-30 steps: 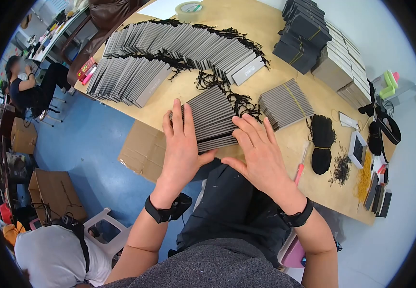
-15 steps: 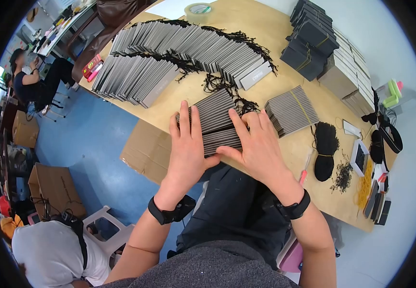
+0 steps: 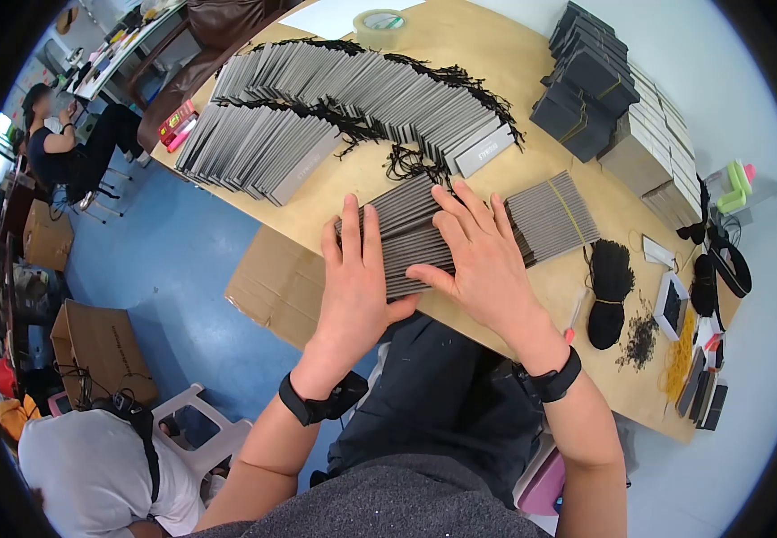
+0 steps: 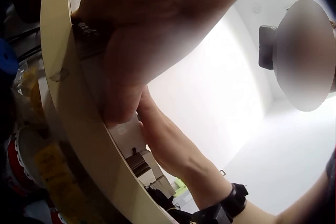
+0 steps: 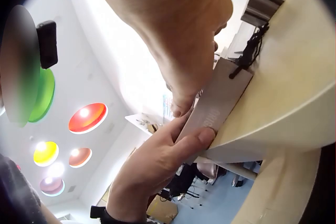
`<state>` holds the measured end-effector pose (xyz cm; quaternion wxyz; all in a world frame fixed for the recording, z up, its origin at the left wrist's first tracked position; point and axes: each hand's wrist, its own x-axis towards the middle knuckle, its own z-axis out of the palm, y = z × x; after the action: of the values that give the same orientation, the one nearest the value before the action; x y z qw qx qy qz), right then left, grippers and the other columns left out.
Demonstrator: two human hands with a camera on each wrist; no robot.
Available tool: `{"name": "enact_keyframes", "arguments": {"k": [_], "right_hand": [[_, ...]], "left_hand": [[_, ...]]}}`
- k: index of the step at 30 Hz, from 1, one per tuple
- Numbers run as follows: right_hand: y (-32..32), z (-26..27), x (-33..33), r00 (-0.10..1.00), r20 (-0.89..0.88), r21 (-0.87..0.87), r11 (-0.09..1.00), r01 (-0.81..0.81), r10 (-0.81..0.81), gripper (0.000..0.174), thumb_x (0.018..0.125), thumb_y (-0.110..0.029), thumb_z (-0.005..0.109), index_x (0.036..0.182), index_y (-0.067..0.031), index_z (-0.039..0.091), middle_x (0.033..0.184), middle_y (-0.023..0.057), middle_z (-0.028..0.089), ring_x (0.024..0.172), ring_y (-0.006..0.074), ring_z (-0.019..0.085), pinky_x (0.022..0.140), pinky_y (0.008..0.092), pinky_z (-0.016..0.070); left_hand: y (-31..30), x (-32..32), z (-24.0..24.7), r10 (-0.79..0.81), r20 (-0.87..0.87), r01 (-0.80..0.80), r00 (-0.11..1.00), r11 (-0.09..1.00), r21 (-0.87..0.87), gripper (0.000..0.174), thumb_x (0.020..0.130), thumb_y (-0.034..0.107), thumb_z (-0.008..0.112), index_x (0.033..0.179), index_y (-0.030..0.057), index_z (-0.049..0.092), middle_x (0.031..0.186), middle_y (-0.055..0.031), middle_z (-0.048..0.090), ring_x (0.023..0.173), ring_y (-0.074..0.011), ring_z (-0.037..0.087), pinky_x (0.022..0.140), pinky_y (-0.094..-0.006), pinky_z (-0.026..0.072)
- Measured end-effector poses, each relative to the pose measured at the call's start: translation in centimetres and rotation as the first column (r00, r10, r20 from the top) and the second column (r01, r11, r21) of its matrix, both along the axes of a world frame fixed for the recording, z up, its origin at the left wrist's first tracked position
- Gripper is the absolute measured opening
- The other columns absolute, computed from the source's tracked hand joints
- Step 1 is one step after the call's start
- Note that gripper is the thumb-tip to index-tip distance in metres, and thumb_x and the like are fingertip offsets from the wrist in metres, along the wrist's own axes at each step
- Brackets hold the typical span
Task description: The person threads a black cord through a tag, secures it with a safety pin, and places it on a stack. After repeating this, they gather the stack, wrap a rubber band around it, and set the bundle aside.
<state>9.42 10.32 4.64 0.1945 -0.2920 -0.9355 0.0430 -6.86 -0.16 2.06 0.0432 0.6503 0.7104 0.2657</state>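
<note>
A stack of thin grey cards with black cords stands on edge at the table's near side. My left hand holds its left end; in the right wrist view the left thumb presses the printed face of the front card. Over the stack's right part lies my right hand, with its fingers across the far side and its thumb on the near part. A dark line divides the stack into two groups. Beside the right fingers sits a banded bundle of grey cards.
Two long curved rows of grey cards stand farther back, near a tape roll. To the right are black stacks, pale boxes, a black cord bundle and yellow rubber bands. Someone sits at the far left.
The right hand has shifted onto the near cards and its thumb has come over them. The gap between the two card groups has narrowed. The left hand stays at the left end.
</note>
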Motion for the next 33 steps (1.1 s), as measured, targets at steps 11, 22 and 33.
{"name": "enact_keyframes", "arguments": {"k": [11, 22, 33], "right_hand": [[0.0, -0.5, 0.3, 0.999, -0.034, -0.031, 0.999, -0.006, 0.005, 0.067, 0.086, -0.055, 0.069, 0.121, 0.0014, 0.06, 0.147, 0.0165, 0.05, 0.141, 0.0359, 0.042, 0.118, 0.052, 0.0307], [1.5, -1.4, -1.1, 0.972, -0.211, -0.379, 0.909, -0.175, 0.099, 0.094, 0.089, -0.048, 0.071, 0.15, 0.0117, 0.031, 0.161, 0.0268, 0.025, 0.148, 0.0398, 0.032, 0.119, 0.0427, 0.0333], [-1.1, 3.9, 5.7, 0.94, -0.333, -0.351, 0.916, -0.195, 0.072, 0.135, 0.07, -0.061, 0.083, 0.159, 0.0053, 0.006, 0.164, 0.0307, 0.013, 0.154, 0.0454, 0.01, 0.124, 0.0514, 0.0172]], "left_hand": [[-0.1, 0.0, 0.1, -0.013, 0.031, 0.013, 0.999, 1.0, 0.01, 0.113, 0.062, 0.026, 0.091, 0.147, -0.0159, 0.029, 0.155, -0.0347, 0.022, 0.135, -0.0539, 0.029, 0.114, -0.0573, 0.0309], [1.0, -1.2, -0.1, -0.036, -0.068, 0.037, 0.997, 0.999, 0.011, 0.114, 0.063, 0.031, 0.091, 0.148, -0.0122, 0.03, 0.137, -0.0268, 0.038, 0.129, -0.0449, 0.037, 0.11, -0.0541, 0.0341], [-2.2, -3.7, 5.9, -0.128, 0.144, 0.13, 0.981, 0.992, -0.002, 0.102, 0.056, 0.028, 0.091, 0.139, -0.0068, 0.043, 0.129, -0.0228, 0.049, 0.124, -0.0395, 0.046, 0.107, -0.0466, 0.0401]]}}
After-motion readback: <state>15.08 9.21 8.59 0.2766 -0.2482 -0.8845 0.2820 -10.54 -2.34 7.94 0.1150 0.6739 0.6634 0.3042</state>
